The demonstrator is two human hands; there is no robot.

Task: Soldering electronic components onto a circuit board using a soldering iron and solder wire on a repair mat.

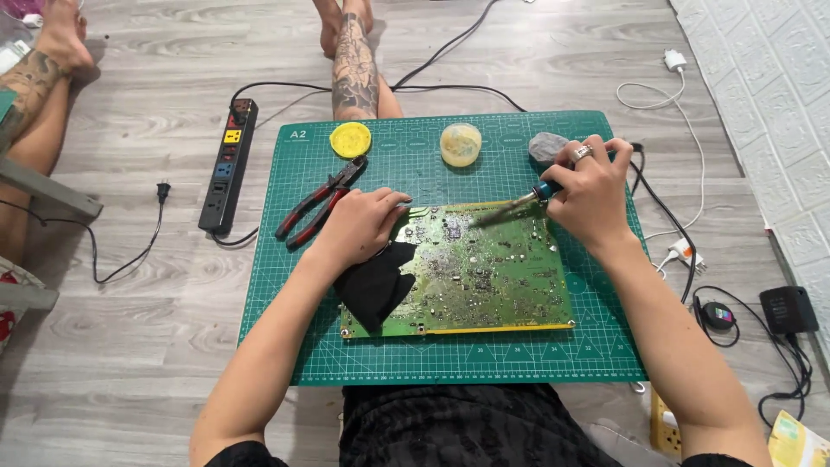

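A green circuit board (484, 277) lies on a green cutting mat (450, 355) on the floor. My left hand (359, 227) presses on the board's upper left corner, fingers curled; whether it pinches something small I cannot tell. A black cloth (376, 285) lies under my left wrist over the board's left edge. My right hand (592, 186) grips a soldering iron (519, 203) with a blue collar, its tip pointing left onto the upper middle of the board.
Red-handled pliers (316, 207), a yellow round tin (350, 139), a pale round container (460, 143) and a grey lump (547, 147) lie along the mat's far side. A black power strip (229, 164) lies left. Cables and chargers (692, 251) trail right. Tattooed legs of another person (354, 69) are beyond.
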